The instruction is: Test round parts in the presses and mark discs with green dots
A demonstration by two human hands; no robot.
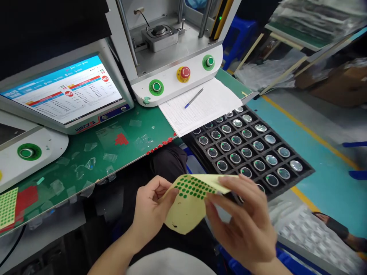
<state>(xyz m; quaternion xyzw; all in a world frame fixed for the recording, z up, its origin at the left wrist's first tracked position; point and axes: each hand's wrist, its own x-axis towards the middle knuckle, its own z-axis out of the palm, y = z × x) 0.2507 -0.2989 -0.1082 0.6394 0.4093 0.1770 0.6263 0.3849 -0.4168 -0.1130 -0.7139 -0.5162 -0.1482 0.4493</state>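
Observation:
A pale yellow backing sheet [186, 208] covered with several small green dot stickers is held bent over my lap. My left hand [150, 208] pinches its left edge between thumb and fingers. My right hand [243, 221] grips the sheet's right side, its fingers over the top fold. Just beyond the sheet lies a black tray [308, 168] with rows of round silver parts; several at its near left carry a green dot.
The green bench [137, 137] bears scraps of clear film and red stickers. On it stand a monitor [65, 91], a white press [172, 72] with green buttons and a red stop button, and a form [206, 109] with a pen [194, 98]. Another sticker sheet [8, 206] lies at far left.

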